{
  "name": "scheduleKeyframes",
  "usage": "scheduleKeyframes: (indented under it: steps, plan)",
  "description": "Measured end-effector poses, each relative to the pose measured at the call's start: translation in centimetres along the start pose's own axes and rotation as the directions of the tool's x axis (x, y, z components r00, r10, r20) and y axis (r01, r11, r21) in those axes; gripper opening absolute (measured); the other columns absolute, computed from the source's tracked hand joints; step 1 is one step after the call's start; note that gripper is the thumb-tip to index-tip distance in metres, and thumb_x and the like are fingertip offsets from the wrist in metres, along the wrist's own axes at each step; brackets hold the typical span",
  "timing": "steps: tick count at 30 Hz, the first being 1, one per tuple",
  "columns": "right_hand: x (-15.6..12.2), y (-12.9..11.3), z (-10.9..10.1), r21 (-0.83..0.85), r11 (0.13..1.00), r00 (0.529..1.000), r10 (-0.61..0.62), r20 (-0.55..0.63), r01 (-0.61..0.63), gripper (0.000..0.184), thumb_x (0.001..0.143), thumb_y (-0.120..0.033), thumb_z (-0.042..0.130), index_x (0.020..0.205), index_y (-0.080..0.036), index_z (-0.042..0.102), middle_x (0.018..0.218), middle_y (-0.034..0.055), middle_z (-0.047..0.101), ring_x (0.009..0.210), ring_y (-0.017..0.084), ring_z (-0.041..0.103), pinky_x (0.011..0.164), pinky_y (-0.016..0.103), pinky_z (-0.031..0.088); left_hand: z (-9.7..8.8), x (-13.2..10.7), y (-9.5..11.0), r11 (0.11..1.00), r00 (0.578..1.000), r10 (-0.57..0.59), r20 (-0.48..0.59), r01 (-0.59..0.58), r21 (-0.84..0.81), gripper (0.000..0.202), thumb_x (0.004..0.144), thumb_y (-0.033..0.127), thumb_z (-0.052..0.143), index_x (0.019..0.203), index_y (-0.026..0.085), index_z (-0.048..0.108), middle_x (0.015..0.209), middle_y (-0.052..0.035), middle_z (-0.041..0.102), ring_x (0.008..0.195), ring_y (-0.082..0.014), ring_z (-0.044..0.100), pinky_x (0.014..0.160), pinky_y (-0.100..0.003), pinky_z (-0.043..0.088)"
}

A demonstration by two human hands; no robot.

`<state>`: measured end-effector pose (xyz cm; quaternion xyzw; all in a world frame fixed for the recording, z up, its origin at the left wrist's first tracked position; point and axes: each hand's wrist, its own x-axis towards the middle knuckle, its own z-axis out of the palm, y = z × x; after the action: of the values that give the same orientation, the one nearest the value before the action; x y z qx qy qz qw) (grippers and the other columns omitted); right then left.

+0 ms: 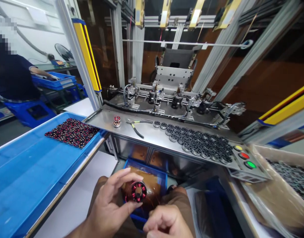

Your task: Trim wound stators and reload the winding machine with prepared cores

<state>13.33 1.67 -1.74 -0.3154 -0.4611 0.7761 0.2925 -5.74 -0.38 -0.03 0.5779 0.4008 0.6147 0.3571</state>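
Observation:
My left hand (112, 201) grips a wound motor stator (139, 191) by its edge, between thumb and fingers, its round face turned toward me. The stator is a black ring with red wire coils and an open centre. To the right and lower down, my right hand (168, 222) is closed, its fingers curled in; whatever lies between the fingertips, if anything, is hidden. Both hands are above my lap, over a blue bin (163, 180) with brown sheeting in it. On the metal ledge stand a small stack of wound stators (116, 121) and a pair of wire cutters (137, 127).
Bare black stators (198, 140) crowd the ledge's right, beside lit push buttons (244, 155). Behind stands a winding machine (175, 77). A blue tray (42, 172) on the left holds many wound stators. At right is a box of parts (290, 175). Another person (13, 72) works far left.

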Motion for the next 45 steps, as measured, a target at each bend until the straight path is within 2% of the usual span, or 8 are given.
scheduleKeyframes:
  steps: [5,10,19,25,28,31,40,45]
  plan:
    - [0.3,-2.3,-1.4,0.044,0.999,0.999,-0.032,0.013,0.031,0.043,0.062,-0.049,0.084,0.078,-0.013,0.068,0.057,0.0019,0.066,0.043,0.008,0.056,0.044,0.019,0.041,0.2,-0.2,0.7,0.978,0.984,-0.154,0.085,0.164,-0.128,0.065,0.082,0.002,0.066,0.132,0.039,0.047,0.122,-0.0017,0.071,0.099,-0.0149,0.072,0.085,-0.02,0.056]
    - [0.6,-4.4,-0.2,-0.028,0.999,0.999,-0.032,-0.041,0.031,0.041,0.072,-0.05,0.076,0.064,-0.014,0.058,0.048,-0.0022,0.057,0.038,0.005,0.047,0.043,0.018,0.037,1.2,-0.5,0.2,0.947,0.976,-0.168,0.141,0.2,-0.251,0.058,0.084,0.01,0.066,0.134,0.034,0.049,0.123,-0.0084,0.07,0.103,-0.0203,0.07,0.086,-0.025,0.056]
    - [0.3,-1.9,-0.7,-0.119,0.987,0.992,-0.099,0.072,0.107,0.045,0.073,-0.053,0.072,0.057,-0.017,0.052,0.048,-0.0044,0.049,0.042,0.005,0.039,0.044,0.02,0.027,2.6,0.1,-0.6,0.854,0.984,-0.155,0.09,0.179,-0.488,0.072,0.067,0.007,0.082,0.127,0.033,0.054,0.102,-0.0023,0.072,0.084,-0.0127,0.068,0.072,-0.018,0.052]
    - [-1.0,-3.0,-1.6,-0.366,0.914,0.984,-0.172,0.041,0.175,0.047,0.067,-0.06,0.075,0.059,-0.016,0.06,0.059,-0.0022,0.051,0.055,0.01,0.044,0.055,0.025,0.031,2.4,-0.2,0.2,0.887,0.978,-0.198,0.065,0.207,-0.412,0.067,0.068,0.013,0.083,0.125,0.037,0.057,0.104,-0.002,0.076,0.089,-0.0146,0.069,0.074,-0.018,0.052]
    - [-1.2,-4.8,-1.0,-0.332,0.916,0.966,-0.254,-0.043,0.226,0.049,0.055,-0.058,0.083,0.069,-0.018,0.059,0.069,-0.001,0.054,0.064,0.013,0.048,0.06,0.026,0.035,2.7,-0.6,0.5,0.923,0.978,-0.204,0.037,0.205,-0.325,0.064,0.069,0.013,0.082,0.123,0.039,0.059,0.105,-0.0001,0.077,0.088,-0.0141,0.071,0.074,-0.017,0.053]
    - [-1.1,-5.6,0.1,-0.296,0.912,0.948,-0.313,-0.056,0.284,0.045,0.064,-0.055,0.079,0.068,-0.019,0.053,0.07,-0.0009,0.052,0.066,0.014,0.047,0.062,0.027,0.036,3.1,-0.9,0.8,0.921,0.972,-0.231,0.041,0.232,-0.312,0.059,0.071,0.016,0.081,0.121,0.041,0.06,0.105,0.0012,0.078,0.09,-0.0144,0.072,0.077,-0.018,0.054]
    - [-0.9,-2.2,0.6,-0.208,0.914,0.897,-0.39,-0.209,0.349,0.032,0.086,-0.045,0.062,0.071,-0.019,0.052,0.07,-0.0011,0.05,0.066,0.014,0.047,0.063,0.027,0.037,2.8,0.0,1.9,0.768,0.888,-0.411,0.207,0.46,-0.446,0.036,0.074,0.024,0.079,0.109,0.026,0.069,0.113,-0.0071,0.072,0.089,-0.0178,0.069,0.078,-0.027,0.057]
    - [-1.1,-1.5,0.6,-0.244,0.898,0.893,-0.412,-0.18,0.365,0.03,0.087,-0.044,0.062,0.072,-0.02,0.051,0.072,0.0003,0.051,0.071,0.017,0.053,0.067,0.03,0.04,3.2,0.2,0.9,0.721,0.889,-0.404,0.217,0.455,-0.522,0.055,0.057,0.034,0.09,0.108,0.024,0.07,0.113,-0.0065,0.066,0.075,-0.0116,0.065,0.067,-0.019,0.052]
